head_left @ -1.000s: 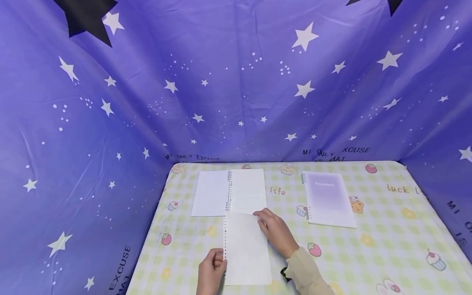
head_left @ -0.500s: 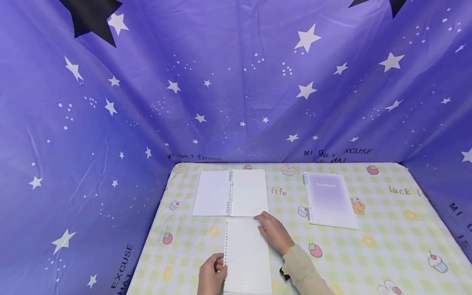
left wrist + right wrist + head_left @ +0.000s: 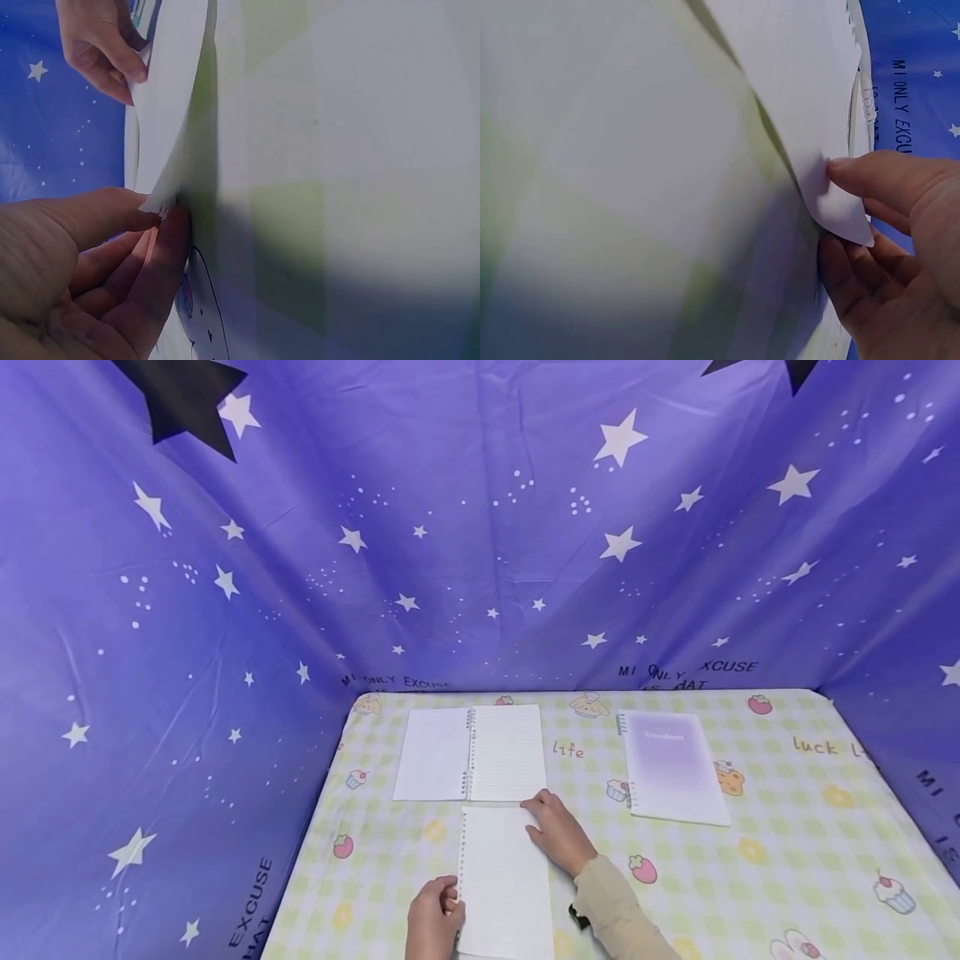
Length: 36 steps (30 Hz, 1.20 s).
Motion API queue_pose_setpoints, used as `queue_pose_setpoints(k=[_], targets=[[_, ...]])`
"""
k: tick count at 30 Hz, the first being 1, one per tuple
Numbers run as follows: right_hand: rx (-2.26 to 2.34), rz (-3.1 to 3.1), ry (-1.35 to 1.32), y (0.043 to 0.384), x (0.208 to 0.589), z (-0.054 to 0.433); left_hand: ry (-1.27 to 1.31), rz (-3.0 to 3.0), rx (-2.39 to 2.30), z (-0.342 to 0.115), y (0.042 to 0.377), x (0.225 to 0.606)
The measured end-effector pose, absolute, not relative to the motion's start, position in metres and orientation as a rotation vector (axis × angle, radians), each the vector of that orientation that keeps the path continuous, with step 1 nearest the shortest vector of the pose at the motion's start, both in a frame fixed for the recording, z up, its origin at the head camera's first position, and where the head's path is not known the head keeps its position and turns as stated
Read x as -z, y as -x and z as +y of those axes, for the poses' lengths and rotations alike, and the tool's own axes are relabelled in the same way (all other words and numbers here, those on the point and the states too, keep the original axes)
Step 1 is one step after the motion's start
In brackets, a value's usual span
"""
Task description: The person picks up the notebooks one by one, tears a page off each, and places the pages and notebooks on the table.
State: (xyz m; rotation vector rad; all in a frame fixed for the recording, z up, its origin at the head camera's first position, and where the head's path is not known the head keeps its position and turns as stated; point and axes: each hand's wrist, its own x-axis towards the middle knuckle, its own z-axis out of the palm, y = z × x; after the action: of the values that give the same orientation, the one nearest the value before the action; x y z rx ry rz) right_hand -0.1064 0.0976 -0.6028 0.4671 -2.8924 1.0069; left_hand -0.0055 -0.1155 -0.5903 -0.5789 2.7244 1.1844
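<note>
A loose sheet of white paper (image 3: 504, 881) with a row of punched holes along its left side lies in front of an open ring-bound notebook (image 3: 507, 752). My left hand (image 3: 435, 914) pinches the sheet's punched edge between thumb and fingers, low on the left side; the left wrist view shows the sheet (image 3: 171, 97) bowing up from there. At the far right corner, my right hand (image 3: 558, 833) pinches the paper, thumb on top and fingers beneath. That corner of the sheet (image 3: 840, 206) curls up in the right wrist view.
To the right lies a closed ring-bound notebook with a purple cover (image 3: 667, 768) reading "freedom". A green-and-white checked cloth (image 3: 795, 860) covers the table. Purple star-printed curtains (image 3: 480, 527) rise behind and at both sides.
Both hands keep hold of the sheet. It has slid slightly toward me, off the lower edge of the open notebook, so a narrow gap now shows between them.
</note>
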Motion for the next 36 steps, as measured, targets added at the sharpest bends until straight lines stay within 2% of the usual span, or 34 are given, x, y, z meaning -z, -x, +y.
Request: queue_pose_setpoints(k=[17,28,36], targets=[[-0.861,-2.834,-0.423,0.107,0.600,0.098,0.493,2.984,-0.994,-0.128,0.016,0.586],[-0.830,-2.864,-0.483,0.122,0.591,0.072,0.359,3.189,-1.009,-0.150,0.044,0.587],[-0.810,-2.851,-0.562,0.127,0.594,0.048,0.429,3.196,-1.133,-0.161,0.068,0.592]])
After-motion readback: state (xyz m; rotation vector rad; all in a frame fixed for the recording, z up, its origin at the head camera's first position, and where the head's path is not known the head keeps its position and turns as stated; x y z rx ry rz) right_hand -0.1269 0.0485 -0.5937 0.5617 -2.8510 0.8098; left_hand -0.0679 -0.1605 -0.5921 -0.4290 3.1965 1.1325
